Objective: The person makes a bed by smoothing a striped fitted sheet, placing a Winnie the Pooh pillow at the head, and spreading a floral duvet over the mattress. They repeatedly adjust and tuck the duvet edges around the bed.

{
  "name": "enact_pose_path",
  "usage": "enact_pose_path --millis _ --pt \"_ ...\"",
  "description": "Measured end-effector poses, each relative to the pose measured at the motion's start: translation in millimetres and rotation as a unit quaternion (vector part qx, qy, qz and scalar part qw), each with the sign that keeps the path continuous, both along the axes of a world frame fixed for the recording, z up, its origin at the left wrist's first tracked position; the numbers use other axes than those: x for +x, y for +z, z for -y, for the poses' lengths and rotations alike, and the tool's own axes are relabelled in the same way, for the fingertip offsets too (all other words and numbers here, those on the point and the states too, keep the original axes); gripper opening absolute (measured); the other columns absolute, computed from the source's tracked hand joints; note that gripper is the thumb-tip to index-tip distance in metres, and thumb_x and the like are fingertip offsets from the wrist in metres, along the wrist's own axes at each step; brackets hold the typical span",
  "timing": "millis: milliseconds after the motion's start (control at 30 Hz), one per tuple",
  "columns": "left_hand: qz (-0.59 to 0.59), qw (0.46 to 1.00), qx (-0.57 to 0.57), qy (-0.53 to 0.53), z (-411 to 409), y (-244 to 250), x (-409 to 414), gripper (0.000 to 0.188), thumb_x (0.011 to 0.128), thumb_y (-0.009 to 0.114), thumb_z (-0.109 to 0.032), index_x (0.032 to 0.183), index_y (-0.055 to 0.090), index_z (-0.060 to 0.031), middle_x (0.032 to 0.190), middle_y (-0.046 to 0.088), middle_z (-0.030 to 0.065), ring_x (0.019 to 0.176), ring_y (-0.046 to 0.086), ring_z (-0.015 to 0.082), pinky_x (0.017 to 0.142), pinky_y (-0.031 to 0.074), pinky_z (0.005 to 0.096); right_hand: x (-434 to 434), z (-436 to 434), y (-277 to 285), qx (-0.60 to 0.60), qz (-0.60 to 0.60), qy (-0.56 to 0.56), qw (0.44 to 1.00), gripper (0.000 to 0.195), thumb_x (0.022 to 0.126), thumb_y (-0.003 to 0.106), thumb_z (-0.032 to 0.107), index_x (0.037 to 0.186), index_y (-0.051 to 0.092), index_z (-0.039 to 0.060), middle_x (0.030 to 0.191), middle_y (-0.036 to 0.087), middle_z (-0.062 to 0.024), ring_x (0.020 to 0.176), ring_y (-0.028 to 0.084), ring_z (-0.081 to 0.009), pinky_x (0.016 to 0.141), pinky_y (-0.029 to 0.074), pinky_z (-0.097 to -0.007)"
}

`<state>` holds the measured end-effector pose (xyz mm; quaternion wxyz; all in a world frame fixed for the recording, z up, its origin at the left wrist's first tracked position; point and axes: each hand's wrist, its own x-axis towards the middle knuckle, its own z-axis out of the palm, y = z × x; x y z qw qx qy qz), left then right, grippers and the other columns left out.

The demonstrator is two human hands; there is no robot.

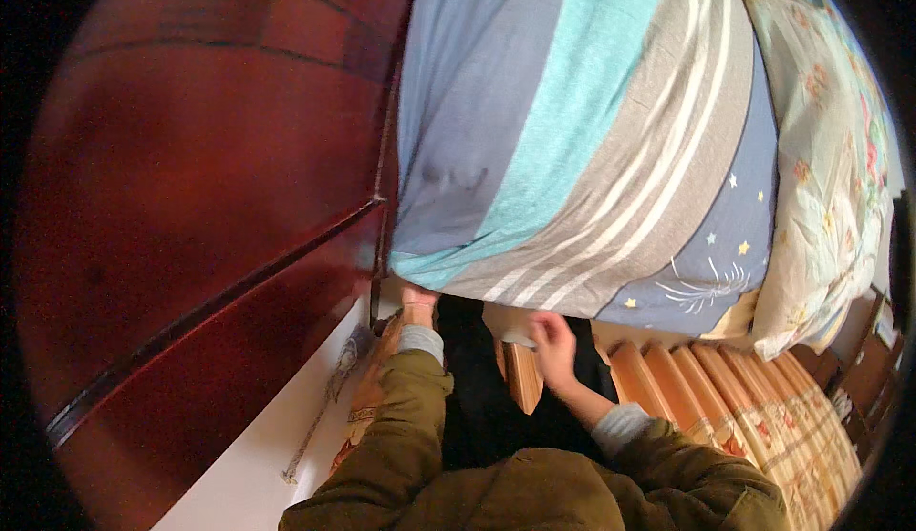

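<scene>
A striped bed sheet [501,137] in blue, turquoise and grey, with stars at one end, covers the bed in front of me. My left hand [418,296] reaches under the sheet's near corner beside dark red wooden furniture; its fingers are hidden, so its grip is unclear. My right hand [554,348] is just below the sheet's near edge, its fingers curled and blurred by motion. Nothing is plainly visible in it, and I cannot tell whether it touches the sheet.
The glossy dark red furniture panel [215,152] stands tight against the bed's left end. A floral cloth [816,166] lies at the right end. Wooden-coloured folded panels [687,388] with a flower pattern are below on the right. A cord [322,402] hangs by a white surface at left.
</scene>
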<state>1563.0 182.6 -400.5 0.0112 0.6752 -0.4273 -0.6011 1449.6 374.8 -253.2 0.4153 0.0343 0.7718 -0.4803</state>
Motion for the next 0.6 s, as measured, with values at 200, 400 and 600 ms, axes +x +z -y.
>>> enact_pose_path --millis 200,400,600 --pt "0.029 0.999 -0.017 -0.016 28 6 -5 0.029 0.078 0.044 -0.024 0.093 0.053 -0.0011 0.075 0.056 0.0153 0.073 0.053 0.0258 0.059 0.039 0.0321 -76 -168 -59 -0.077 0.271 -0.547 0.788 0.02 0.079 0.042 0.026 0.076 0.047 0.0072 0.064 0.048 -0.0079 0.052 0.046 -0.0162 0.054 0.044 -0.0294" --pt "0.047 0.996 -0.034 -0.063 44 0 -20 0.027 0.077 0.044 -0.022 0.092 0.053 -0.0014 0.073 0.056 0.0142 0.071 0.053 0.0256 0.057 0.039 0.0318 -119 -163 -125 0.032 0.153 -0.572 0.805 0.021 0.079 0.042 0.026 0.077 0.049 0.0062 0.068 0.049 -0.0093 0.057 0.048 -0.0185 0.057 0.044 -0.0305" --pt "0.072 0.992 -0.022 -0.104 29 -10 -27 0.025 0.077 0.044 -0.019 0.091 0.054 -0.0017 0.072 0.056 0.0131 0.07 0.052 0.0253 0.054 0.039 0.0316 -104 -158 -147 0.248 0.087 -0.45 0.853 0.023 0.078 0.043 0.026 0.078 0.051 0.0053 0.072 0.05 -0.0108 0.061 0.049 -0.0208 0.059 0.044 -0.0317"
